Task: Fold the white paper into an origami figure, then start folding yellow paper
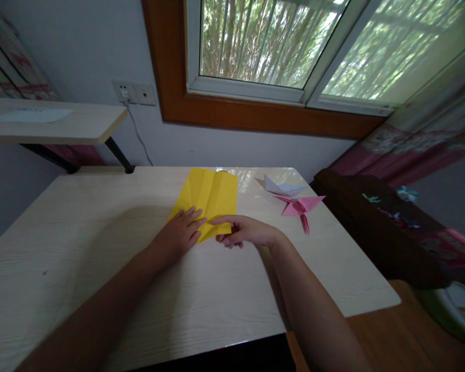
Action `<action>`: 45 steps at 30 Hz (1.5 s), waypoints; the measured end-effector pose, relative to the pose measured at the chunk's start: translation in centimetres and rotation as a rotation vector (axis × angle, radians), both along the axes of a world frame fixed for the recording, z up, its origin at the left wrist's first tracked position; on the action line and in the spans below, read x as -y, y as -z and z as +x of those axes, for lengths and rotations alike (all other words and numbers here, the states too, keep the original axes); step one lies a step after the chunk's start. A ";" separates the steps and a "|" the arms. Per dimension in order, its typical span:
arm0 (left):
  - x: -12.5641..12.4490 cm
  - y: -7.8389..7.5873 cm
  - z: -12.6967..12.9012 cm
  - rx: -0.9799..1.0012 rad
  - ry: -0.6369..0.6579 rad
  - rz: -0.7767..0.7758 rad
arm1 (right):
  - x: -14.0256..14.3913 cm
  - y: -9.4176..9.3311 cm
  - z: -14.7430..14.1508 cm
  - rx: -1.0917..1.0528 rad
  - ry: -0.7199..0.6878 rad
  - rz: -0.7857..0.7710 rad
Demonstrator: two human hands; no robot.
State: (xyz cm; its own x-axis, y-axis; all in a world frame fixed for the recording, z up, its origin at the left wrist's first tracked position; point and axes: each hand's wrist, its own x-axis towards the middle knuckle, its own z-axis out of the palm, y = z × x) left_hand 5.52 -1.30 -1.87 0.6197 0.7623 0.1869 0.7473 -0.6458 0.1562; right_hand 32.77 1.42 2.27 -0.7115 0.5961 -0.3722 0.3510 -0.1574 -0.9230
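Note:
A sheet of yellow paper (211,188) with several lengthwise creases lies on the table, its surface rising and dipping along the folds. My left hand (180,232) rests flat on its lower left part, fingers spread. At the lower right edge, my right hand (244,231) has its index finger stretched over the paper toward a crease. Its thumb and other fingers curl at and below the edge, seeming to hold the paper there; part of this grip is hidden.
To the right on the pale table (101,227) are a white folded paper boat (282,187) and a pink folded paper figure (300,206). A raised shelf (89,126) stands at the back left. Beyond the right edge is a dark brown cabinet (364,232) with small items on it.

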 end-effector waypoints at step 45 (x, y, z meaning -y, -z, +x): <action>-0.2 0.8 -0.8 0.345 0.131 -0.192 | 0.1 1.9 -2.2 0.266 0.285 0.806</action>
State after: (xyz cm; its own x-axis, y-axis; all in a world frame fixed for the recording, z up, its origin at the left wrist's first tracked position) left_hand 4.68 -1.10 -2.69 0.6395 0.7226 0.2624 0.5439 -0.6666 0.5098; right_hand 30.58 1.33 0.40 -0.4464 0.8887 0.1044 0.6161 0.3899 -0.6844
